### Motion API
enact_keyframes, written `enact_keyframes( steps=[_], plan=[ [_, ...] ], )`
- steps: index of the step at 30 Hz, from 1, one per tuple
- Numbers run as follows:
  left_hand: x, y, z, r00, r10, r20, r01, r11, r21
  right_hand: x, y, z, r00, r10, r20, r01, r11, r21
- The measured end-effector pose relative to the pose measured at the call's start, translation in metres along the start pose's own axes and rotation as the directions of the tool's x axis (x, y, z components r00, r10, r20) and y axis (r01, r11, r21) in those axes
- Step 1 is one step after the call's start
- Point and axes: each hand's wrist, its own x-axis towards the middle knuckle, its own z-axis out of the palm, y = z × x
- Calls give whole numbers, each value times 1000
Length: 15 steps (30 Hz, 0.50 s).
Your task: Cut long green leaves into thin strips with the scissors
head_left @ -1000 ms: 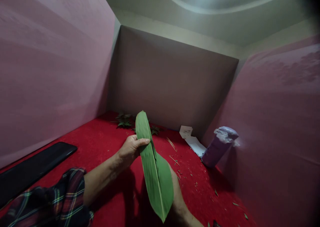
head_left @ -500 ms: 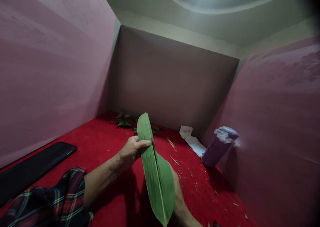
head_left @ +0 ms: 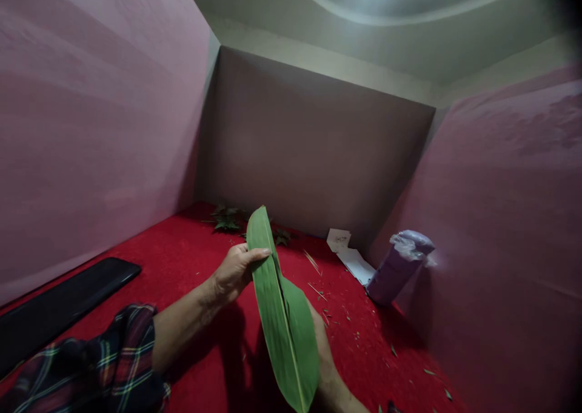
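Observation:
A long green leaf (head_left: 282, 316) stands upright in front of me over the red cloth (head_left: 182, 261). My left hand (head_left: 234, 272) pinches its left edge near the top, thumb on the front face. My right hand (head_left: 321, 346) is behind the wide lower part of the leaf; only its wrist and the edge of the palm show, and its fingers are hidden. A split runs down the leaf near its midrib.
A black flat tray (head_left: 59, 307) lies at the left. A heap of dark green leaves (head_left: 230, 219) sits at the back. White paper (head_left: 350, 255) and a purple bag-lined container (head_left: 398, 267) stand at the right. Thin sticks and leaf scraps litter the cloth. Pink walls enclose three sides.
The leaf has tilted slightly and sunk a little. My left hand stays pinched on its upper edge, and my right hand stays behind it.

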Motion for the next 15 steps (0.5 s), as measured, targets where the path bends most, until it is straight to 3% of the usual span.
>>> enact_keyframes(
  steps=[5,15],
  plan=[
    [0,1,1,1000,8,-27,-8,1000,0,-2,-1,1,994,108,-9,-107,990,91],
    [-5,4,8,1000,2,-6,-2,1000,-9,1,-3,4,989,148,-25,-146,986,80]
  ],
)
